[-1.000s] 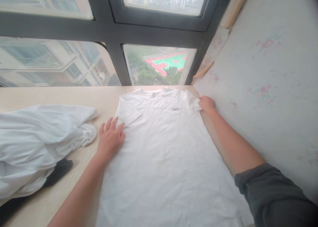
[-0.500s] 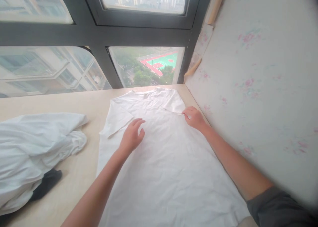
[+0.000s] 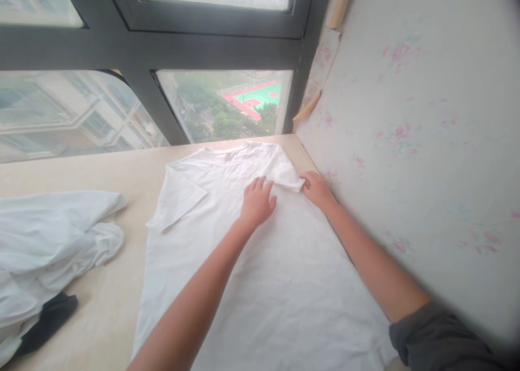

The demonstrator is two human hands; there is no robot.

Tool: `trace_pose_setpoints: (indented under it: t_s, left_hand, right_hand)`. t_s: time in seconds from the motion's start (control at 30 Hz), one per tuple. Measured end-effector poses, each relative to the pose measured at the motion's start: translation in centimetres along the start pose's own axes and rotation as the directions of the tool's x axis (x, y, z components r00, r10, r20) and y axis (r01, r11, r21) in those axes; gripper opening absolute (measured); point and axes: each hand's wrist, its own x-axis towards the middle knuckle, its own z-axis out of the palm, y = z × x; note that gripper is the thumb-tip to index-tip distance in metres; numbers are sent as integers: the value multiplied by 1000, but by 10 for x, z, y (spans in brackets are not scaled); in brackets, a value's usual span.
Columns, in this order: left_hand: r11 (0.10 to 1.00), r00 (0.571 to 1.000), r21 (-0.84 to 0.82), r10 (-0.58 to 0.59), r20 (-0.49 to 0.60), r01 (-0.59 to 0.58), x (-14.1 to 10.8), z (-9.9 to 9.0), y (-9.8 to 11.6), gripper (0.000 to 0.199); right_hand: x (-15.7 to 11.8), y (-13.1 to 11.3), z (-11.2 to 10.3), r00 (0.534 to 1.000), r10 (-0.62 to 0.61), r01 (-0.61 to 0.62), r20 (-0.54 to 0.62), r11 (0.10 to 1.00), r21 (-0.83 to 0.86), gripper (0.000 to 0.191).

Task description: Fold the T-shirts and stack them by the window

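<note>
A white short-sleeved shirt [image 3: 260,273] lies spread on a pale wooden surface, its neckline toward the window. My right hand [image 3: 317,189] pinches the edge of the right sleeve [image 3: 282,170] near the wall. My left hand [image 3: 258,202] rests over the upper part of the shirt just below that sleeve, fingers apart and holding nothing. The left sleeve [image 3: 182,195] lies folded inward over the shirt's body, with no hand on it.
At the left, a crumpled white garment [image 3: 52,241] and a dark cloth [image 3: 49,322] lie on the wooden surface [image 3: 105,290]. A grey window frame [image 3: 219,51] bounds the far side. The floral-papered wall [image 3: 422,160] rises close on the right.
My left hand has moved right, from near the left sleeve to beside the right one. My right hand still holds the sleeve edge, which is drawn slightly outward. The view has shifted a little.
</note>
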Motion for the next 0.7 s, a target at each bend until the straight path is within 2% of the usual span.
trace_pose_setpoints:
  t_s: [0.1, 0.23, 0.37, 0.43, 0.53, 0.63, 0.7]
  left_hand:
    - [998, 999, 54, 38, 24, -39, 4, 12, 6, 51]
    - [993, 996, 101, 57, 62, -63, 6, 22, 4, 50]
    - [990, 996, 128, 58, 67, -66, 6, 21, 2, 47]
    - [988, 996, 136, 61, 67, -70, 5, 16, 10, 42]
    - [985, 990, 127, 108, 89, -118, -10, 10, 43, 32]
    - [970, 961, 65, 221, 169, -234, -50, 16, 105, 19]
    - [945, 919, -9, 320, 230, -327, -85, 33, 153, 12]
  right_hand:
    - [-2, 3, -1, 999, 22, -23, -30, 999, -33, 28]
    - [-10, 8, -6, 998, 55, -57, -21, 996, -75, 31]
    - [-13, 10, -9, 989, 146, -147, -17, 983, -111, 31]
    - [-4, 9, -8, 980, 197, -197, -10, 973, -123, 27]
    - [24, 5, -2, 961, 275, -269, 28, 954, -130, 23]
    - [65, 2, 7, 937, 336, -322, 96, 937, -136, 28]
    - [95, 1, 14, 918, 371, -350, 137, 924, -154, 31]
